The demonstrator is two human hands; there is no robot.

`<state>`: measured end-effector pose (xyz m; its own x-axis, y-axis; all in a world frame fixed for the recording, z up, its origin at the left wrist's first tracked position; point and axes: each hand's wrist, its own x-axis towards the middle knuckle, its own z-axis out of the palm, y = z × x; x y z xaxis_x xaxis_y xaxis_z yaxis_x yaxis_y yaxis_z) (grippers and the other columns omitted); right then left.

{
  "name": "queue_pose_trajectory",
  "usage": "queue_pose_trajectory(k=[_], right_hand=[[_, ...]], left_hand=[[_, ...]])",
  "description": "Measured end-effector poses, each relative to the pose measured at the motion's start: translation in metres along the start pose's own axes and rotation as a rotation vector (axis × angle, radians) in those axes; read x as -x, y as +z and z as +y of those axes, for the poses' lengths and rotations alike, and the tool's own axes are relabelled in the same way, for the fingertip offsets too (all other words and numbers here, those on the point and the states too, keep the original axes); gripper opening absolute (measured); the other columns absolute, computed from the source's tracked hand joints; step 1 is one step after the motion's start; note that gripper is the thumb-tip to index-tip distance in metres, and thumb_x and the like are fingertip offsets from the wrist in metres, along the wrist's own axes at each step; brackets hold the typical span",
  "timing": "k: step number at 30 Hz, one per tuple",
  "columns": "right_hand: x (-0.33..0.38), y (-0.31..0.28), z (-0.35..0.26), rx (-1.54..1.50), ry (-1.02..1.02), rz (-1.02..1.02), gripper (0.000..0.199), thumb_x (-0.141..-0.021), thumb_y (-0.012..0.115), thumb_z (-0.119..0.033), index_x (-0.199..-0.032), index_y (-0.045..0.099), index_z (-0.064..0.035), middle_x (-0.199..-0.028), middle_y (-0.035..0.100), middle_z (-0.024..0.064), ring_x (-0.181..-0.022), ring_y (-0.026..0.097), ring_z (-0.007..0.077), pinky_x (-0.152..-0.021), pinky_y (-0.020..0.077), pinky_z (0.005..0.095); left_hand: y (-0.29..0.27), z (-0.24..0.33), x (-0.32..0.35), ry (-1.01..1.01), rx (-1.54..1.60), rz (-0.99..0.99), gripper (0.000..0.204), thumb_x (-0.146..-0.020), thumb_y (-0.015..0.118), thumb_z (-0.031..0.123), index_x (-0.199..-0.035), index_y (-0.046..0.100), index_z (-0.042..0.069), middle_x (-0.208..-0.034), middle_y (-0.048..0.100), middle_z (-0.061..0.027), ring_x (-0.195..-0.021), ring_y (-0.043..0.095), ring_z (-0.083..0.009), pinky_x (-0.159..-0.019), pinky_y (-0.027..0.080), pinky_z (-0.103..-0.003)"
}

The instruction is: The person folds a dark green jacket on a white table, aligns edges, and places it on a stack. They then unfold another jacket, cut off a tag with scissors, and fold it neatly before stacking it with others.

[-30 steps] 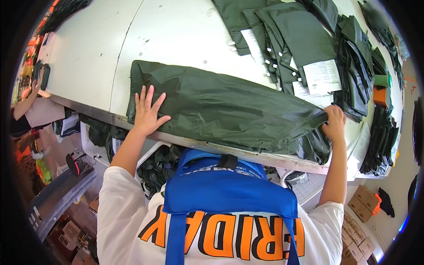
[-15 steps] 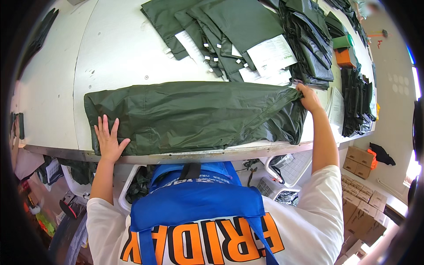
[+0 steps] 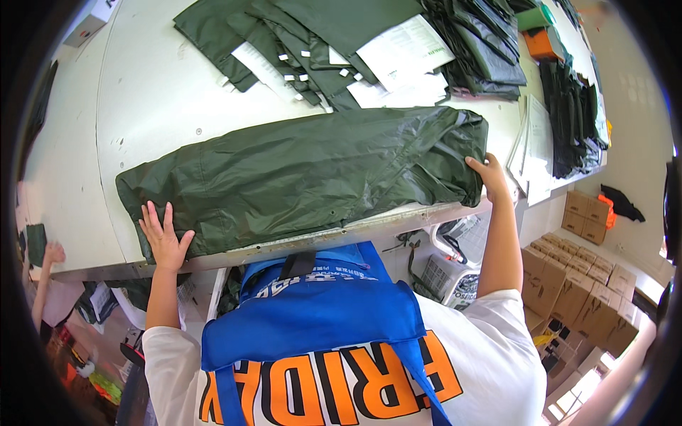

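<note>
A long, folded dark green garment [image 3: 284, 177] of shiny coated fabric lies along the near table edge, slightly tilted up to the right. Its right end is creased and bunched. My left hand [image 3: 165, 238] rests flat on the garment's left end, fingers spread. At the right end, my right hand [image 3: 491, 179] holds the side edge, the thumb on top and the other fingers partly hidden at the rim. Behind the garment lie several flat dark green pieces [image 3: 305, 42] with small white tags, and white printed sheets [image 3: 405, 53] on top of them.
Stacked dark folded bundles [image 3: 483, 50] and an orange box [image 3: 543, 44] stand at the back right of the white table [image 3: 149, 92]. More black bundles [image 3: 565, 113] lie at its right edge. White baskets [image 3: 444, 273] sit below. Another person's hand [image 3: 53, 252] shows far left.
My right hand has moved from the garment's upper right corner down to its right side edge. The garment's right end is now more bunched. The view has shifted.
</note>
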<state>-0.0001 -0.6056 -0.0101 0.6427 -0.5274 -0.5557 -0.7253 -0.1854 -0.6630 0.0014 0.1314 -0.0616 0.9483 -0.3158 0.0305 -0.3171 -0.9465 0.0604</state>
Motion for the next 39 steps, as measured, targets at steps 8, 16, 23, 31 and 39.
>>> queue_pose_trajectory(k=[8, 16, 23, 31, 39], right_hand=[[-0.028, -0.012, 0.032, 0.661, -0.308, 0.430, 0.063, -0.071, 0.078, -0.021, -0.122, 0.046, -0.0011, -0.116, 0.055, 0.0268, -0.108, 0.054, 0.0390, -0.093, 0.0442, 0.0437], [-0.040, 0.004, -0.089, 1.073, -0.950, 0.012, 0.041, -0.067, 0.057, 0.005, -0.104, 0.052, -0.0117, -0.105, 0.055, 0.0123, -0.111, 0.049, 0.0392, -0.093, 0.0405, 0.0458], [-0.086, 0.012, -0.045, 0.938, -0.863, 0.207, 0.019, -0.070, 0.053, 0.004, -0.085, 0.051, -0.0072, -0.089, 0.052, 0.0160, -0.095, 0.053, 0.0383, -0.076, 0.0431, 0.0451], [0.000, 0.068, -0.113, 1.163, -1.070, 0.379, 0.055, -0.070, 0.065, -0.003, -0.123, 0.049, -0.0056, -0.127, 0.048, 0.0214, -0.119, 0.045, 0.0411, -0.099, 0.0385, 0.0480], [0.201, 0.372, -0.068, 0.625, -1.095, -0.442, 0.082, -0.086, 0.064, -0.038, -0.145, 0.025, 0.0029, -0.153, 0.013, 0.0252, -0.143, 0.008, 0.0404, -0.115, 0.0111, 0.0481]], left_hand=[[0.004, 0.021, -0.016, 0.059, -0.008, 0.007, 0.082, -0.079, 0.064, 0.054, -0.146, 0.032, 0.020, -0.155, 0.011, -0.0160, -0.141, 0.012, -0.0420, -0.111, 0.012, -0.061], [0.000, 0.024, -0.013, 0.030, -0.016, -0.015, 0.083, -0.077, 0.068, 0.049, -0.146, 0.031, 0.021, -0.156, 0.009, -0.0146, -0.142, 0.010, -0.0408, -0.112, 0.011, -0.059], [-0.004, 0.035, -0.016, 0.002, 0.024, 0.003, 0.082, -0.076, 0.070, 0.047, -0.145, 0.033, 0.023, -0.155, 0.012, -0.0150, -0.141, 0.012, -0.0417, -0.111, 0.012, -0.061], [-0.006, 0.035, -0.015, -0.015, 0.039, -0.025, 0.084, -0.075, 0.071, 0.047, -0.146, 0.032, 0.023, -0.156, 0.009, -0.0152, -0.142, 0.008, -0.0416, -0.112, 0.010, -0.059], [-0.024, 0.010, -0.018, -0.110, 0.312, 0.113, 0.057, -0.091, 0.057, 0.030, -0.144, 0.036, 0.021, -0.153, 0.019, -0.0179, -0.138, 0.022, -0.0408, -0.112, 0.020, -0.051]])
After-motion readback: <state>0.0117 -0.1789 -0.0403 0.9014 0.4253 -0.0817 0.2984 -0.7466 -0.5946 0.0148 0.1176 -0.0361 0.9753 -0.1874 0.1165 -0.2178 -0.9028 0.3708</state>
